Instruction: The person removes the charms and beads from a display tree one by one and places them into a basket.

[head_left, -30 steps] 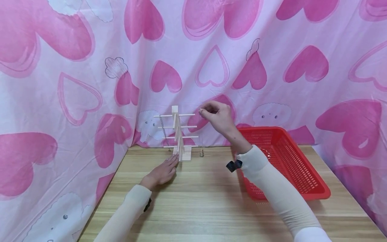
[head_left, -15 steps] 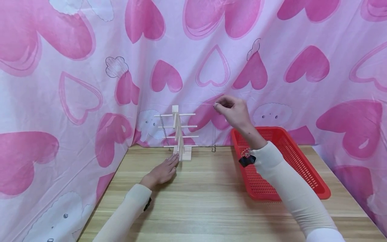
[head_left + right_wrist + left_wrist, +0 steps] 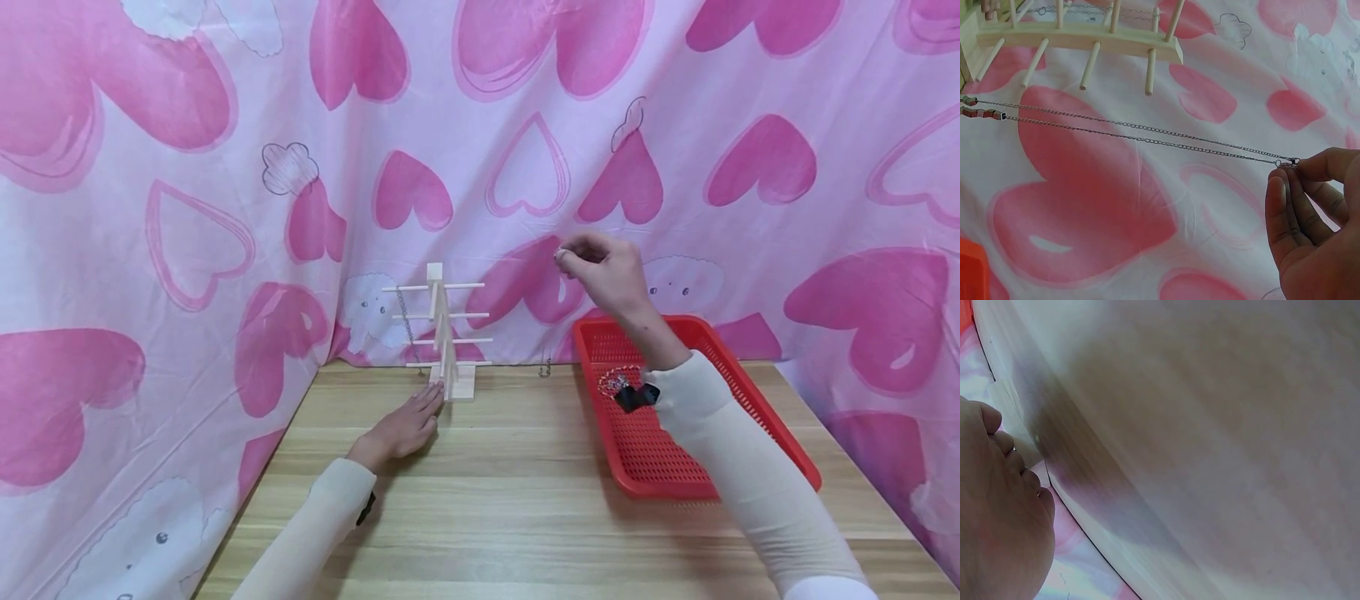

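Note:
My right hand (image 3: 611,271) is raised between the wooden rack and the red basket, pinching the clasp end of a thin silver chain necklace (image 3: 1175,132) between thumb and fingertips. The necklace hangs down doubled, with small block-shaped beads (image 3: 988,114) at its lower end in the right wrist view. At the back of the table stands the pale wooden rack (image 3: 435,272), with several thin pegs sticking out on both sides. Another chain (image 3: 405,312) hangs from its upper left peg. My left hand (image 3: 397,429) rests with extended fingers on the rack's base.
A red perforated basket (image 3: 618,471) stands on the right of the wooden table (image 3: 480,517). Beaded jewellery (image 3: 617,382) lies inside it, partly hidden by the right wrist's black strap. Pink heart-print cloth (image 3: 517,158) encloses the back and sides.
My right hand has moved right, away from the rack, carrying the hanging necklace toward the basket. The left hand and the rack have stayed in place.

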Tool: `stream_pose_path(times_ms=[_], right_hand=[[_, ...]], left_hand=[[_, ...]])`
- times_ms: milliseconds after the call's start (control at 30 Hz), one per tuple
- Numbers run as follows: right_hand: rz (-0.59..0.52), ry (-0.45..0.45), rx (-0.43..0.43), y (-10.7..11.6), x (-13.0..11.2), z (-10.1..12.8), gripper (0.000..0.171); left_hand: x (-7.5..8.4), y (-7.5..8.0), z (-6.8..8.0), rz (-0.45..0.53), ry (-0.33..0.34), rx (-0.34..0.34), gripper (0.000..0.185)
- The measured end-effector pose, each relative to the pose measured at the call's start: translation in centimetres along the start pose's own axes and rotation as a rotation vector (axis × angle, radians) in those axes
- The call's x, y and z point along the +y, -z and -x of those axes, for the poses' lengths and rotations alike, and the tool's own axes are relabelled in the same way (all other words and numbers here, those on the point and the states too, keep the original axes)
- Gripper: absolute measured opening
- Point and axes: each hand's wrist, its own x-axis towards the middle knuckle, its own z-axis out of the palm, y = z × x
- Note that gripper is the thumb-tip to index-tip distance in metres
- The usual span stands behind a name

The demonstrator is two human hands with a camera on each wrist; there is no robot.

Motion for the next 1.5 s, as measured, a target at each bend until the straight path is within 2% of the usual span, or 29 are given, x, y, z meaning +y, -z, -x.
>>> stream_pose_path(times_ms=[133,467,733,1000,1200,1500], right_hand=[[0.012,-0.021,0.007,1.0,0.1,0.1,0.018],[0.05,-0.041,0.092,3.9,0.3,-0.1,0.018],[0.068,-0.072,0.117,5.8,1.0,0.2,0.023],[0.095,-0.117,0.137,7.6,2.0,0.4,0.023],[0.139,-0.107,0.144,8.8,2.9,0.8,0.021],[0.232,-0.149,0.11,10.0,4.7,2.1,0.024]], left_hand=[[-0.1,-0.2,0.0,0.004,0.004,-0.003,0.061],[-0.1,-0.5,-0.3,-0.025,-0.005,0.005,0.062],[-0.2,-0.9,-0.4,0.013,-0.014,0.022,0.063],[-1.0,-1.4,-0.8,-0.025,0.006,-0.014,0.064],[-1.0,-1.3,-0.7,-0.016,0.012,-0.017,0.064],[0.3,-0.2,-0.2,-0.009,0.016,-0.011,0.062]])
